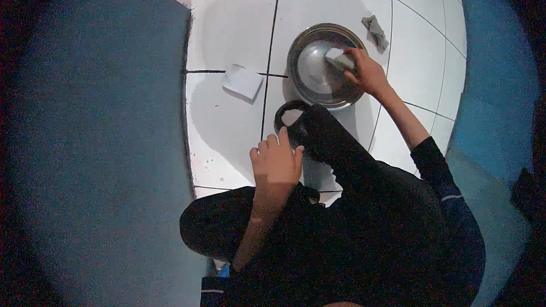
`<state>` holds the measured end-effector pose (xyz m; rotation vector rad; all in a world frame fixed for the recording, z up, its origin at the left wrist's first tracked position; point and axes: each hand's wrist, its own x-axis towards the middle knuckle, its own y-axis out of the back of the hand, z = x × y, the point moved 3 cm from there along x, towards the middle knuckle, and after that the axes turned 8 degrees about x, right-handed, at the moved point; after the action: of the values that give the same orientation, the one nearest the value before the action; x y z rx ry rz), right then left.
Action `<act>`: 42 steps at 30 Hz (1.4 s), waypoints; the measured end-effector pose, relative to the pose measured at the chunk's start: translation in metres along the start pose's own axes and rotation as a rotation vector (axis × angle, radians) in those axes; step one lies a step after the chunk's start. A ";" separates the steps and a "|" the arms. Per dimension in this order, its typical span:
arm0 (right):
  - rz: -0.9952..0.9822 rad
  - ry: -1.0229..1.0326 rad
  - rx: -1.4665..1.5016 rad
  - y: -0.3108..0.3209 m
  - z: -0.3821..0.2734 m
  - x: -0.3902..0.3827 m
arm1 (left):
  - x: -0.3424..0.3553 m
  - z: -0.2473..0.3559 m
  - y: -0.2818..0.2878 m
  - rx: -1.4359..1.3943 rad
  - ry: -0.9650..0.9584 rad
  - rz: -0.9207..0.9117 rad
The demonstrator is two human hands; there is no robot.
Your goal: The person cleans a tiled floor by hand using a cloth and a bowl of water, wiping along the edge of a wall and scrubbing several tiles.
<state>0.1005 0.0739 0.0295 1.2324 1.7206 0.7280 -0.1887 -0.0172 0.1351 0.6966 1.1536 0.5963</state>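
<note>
A round metal basin [296,74] stands on the tiled floor, its inside shiny and pale at the bottom. Over its right side my right hand [368,73] grips a small block [341,58], white on top and greenish along the side, which looks like a sponge. Lower and to the left, my left hand [277,159] is held palm down with its fingers apart and nothing in it. Its fingertips lie beside my dark shoe [281,115]; whether they touch it I cannot tell. A white square sheet [243,82], paper or cloth, lies left of the basin.
A crumpled grey cloth [375,33] lies on the white floor tiles [227,34] to the basin's upper right. A blue-grey wall [102,136] borders the floor on the left, and a blue surface [495,79] borders it on the right. My dark-clothed legs [364,193] reach toward the basin.
</note>
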 end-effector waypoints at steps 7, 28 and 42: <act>0.087 -0.018 0.345 0.009 -0.011 0.007 | -0.001 -0.005 -0.001 0.000 0.085 -0.049; -0.470 -0.444 1.421 -0.047 -0.158 0.167 | 0.008 -0.072 0.006 -0.107 0.267 0.032; 0.192 0.380 0.582 -0.115 -0.220 0.260 | 0.004 -0.067 -0.001 -0.287 0.188 0.065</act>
<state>-0.1790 0.2859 -0.0498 1.7572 2.2469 0.6161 -0.2515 -0.0028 0.1151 0.4395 1.1908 0.8772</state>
